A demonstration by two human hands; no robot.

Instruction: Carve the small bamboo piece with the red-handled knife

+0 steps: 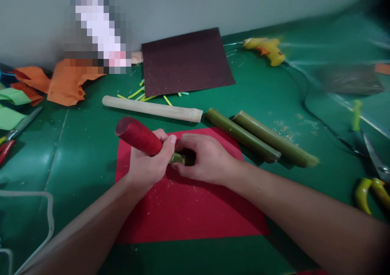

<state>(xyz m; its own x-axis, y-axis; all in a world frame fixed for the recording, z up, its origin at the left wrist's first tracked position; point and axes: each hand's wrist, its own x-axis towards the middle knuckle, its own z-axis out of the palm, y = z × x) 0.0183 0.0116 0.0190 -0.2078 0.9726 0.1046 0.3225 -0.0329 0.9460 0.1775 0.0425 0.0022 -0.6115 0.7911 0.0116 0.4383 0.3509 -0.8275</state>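
Note:
My left hand (150, 165) is wrapped around a bamboo tube whose upper-left part is covered in red (138, 136). Its bare green end (177, 158) comes out between my two hands. The fingers and thumb of my right hand (204, 155) curl about that green end; the fingertips are partly hidden. Both hands are over a red sheet (189, 210) dotted with small specks. Just beyond it lie a pale, peeled stick (152, 109) and two green bamboo pieces (243, 135) (276, 139).
A dark maroon sheet (187, 63) lies at the back over yellow-green strips. Behind right is a yellow glue gun (265, 49) with a cord. Small clear rings (284, 128) are scattered nearby. Scissors lie at the right (378, 169) and left (18, 128), with orange crumpled paper (68, 82) behind.

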